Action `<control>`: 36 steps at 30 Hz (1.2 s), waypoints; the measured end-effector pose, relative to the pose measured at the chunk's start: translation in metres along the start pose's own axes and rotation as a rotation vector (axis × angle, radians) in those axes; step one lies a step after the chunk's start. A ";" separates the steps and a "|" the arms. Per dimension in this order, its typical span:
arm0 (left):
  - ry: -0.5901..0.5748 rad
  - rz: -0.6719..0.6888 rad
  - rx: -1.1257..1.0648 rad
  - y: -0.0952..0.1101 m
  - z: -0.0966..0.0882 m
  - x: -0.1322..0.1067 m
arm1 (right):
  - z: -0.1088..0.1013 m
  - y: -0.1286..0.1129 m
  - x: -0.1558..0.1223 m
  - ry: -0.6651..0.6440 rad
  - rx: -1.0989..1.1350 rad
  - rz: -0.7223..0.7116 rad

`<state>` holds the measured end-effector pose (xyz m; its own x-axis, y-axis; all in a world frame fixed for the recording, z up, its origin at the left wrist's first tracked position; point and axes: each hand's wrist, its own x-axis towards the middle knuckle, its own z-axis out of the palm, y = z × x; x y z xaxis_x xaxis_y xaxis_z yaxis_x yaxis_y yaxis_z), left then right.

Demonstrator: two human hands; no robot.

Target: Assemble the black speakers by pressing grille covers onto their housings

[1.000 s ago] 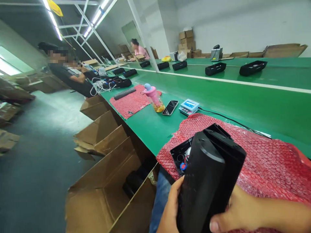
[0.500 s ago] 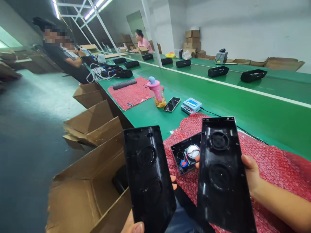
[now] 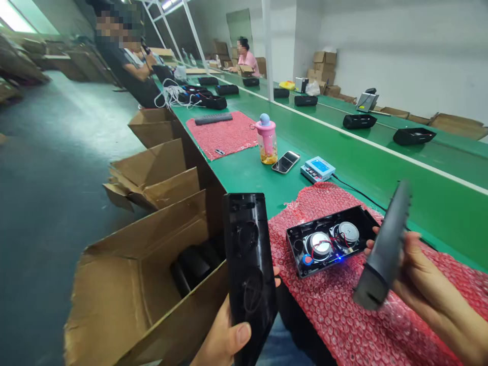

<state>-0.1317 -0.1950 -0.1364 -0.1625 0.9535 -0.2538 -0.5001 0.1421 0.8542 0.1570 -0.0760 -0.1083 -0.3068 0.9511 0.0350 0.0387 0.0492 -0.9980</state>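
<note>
Both grips are full: the left hand (image 3: pixel 223 338) grasps one black speaker cover (image 3: pixel 249 269) upright over the cardboard box (image 3: pixel 133 284), and the right hand (image 3: pixel 414 267) clasps a second cover (image 3: pixel 383 249), tilted edge-on. Between them, apart from both, the open speaker body (image 3: pixel 330 244) lies on red bubble wrap (image 3: pixel 343 315) on the counter (image 3: pixel 438 198). This looks like sorting covers; fitting one calls for turning it flat over the body.

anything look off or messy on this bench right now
Mostly tidy. The open speaker case lies askew on the bubble wrap, wires bare and a blue light lit. White cables lie in a tangle further down. Nothing looks spilled or broken.
</note>
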 end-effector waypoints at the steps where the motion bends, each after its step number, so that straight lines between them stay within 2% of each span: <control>1: -0.001 0.001 0.007 0.000 -0.001 0.001 | 0.006 0.006 -0.001 0.011 0.069 0.049; 4: -0.011 0.012 0.010 0.000 -0.005 0.002 | 0.024 0.022 -0.010 0.112 0.272 0.155; 6: -0.009 0.015 -0.008 0.001 -0.008 0.002 | 0.031 0.027 -0.020 0.125 0.234 0.163; 8: 0.004 0.011 -0.025 0.003 -0.013 0.003 | 0.032 0.021 -0.026 0.036 0.077 0.157; 10: 0.015 0.000 -0.033 0.005 -0.019 0.004 | 0.029 0.003 -0.022 -0.083 -0.203 0.018; 13: 0.032 -0.006 -0.047 0.004 -0.028 0.008 | 0.024 -0.035 0.010 -0.232 -0.707 -0.419; 14: 0.038 -0.012 -0.060 0.003 -0.031 0.009 | 0.024 -0.047 0.027 -0.337 -0.852 -0.512; 16: 0.045 -0.045 -0.098 0.000 -0.033 0.011 | 0.030 -0.064 0.067 -0.491 -0.996 -0.609; 17: 0.050 -0.064 -0.117 -0.001 -0.034 0.012 | 0.035 -0.069 0.087 -0.566 -1.041 -0.614; 18: 0.058 -0.078 -0.135 -0.002 -0.034 0.012 | 0.043 -0.070 0.107 -0.635 -1.089 -0.592; 19: 0.069 -0.086 -0.148 -0.003 -0.034 0.012 | 0.051 -0.069 0.126 -0.722 -1.126 -0.511; 21: 0.100 -0.078 -0.162 -0.004 -0.036 0.010 | 0.072 -0.061 0.156 -0.929 -1.157 -0.214; 23: 0.134 -0.060 -0.172 -0.005 -0.042 0.007 | 0.091 -0.050 0.177 -1.065 -1.156 -0.040; 26: 0.196 -0.035 -0.171 -0.007 -0.056 0.002 | 0.110 -0.033 0.193 -1.195 -1.129 0.048; 30: 0.277 -0.070 -0.186 -0.011 -0.076 0.002 | 0.117 -0.024 0.204 -1.337 -1.061 0.152; 34: 0.271 -0.096 -0.215 -0.010 -0.084 0.008 | 0.109 -0.034 0.205 -1.383 -1.004 0.233; 36: 0.250 -0.086 -0.211 -0.008 -0.083 0.012 | 0.100 -0.048 0.196 -1.331 -0.976 0.223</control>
<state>-0.2006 -0.2065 -0.1839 -0.3026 0.8423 -0.4461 -0.6816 0.1358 0.7190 0.0002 0.0772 -0.0586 -0.7360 0.0832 -0.6718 0.5735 0.6040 -0.5535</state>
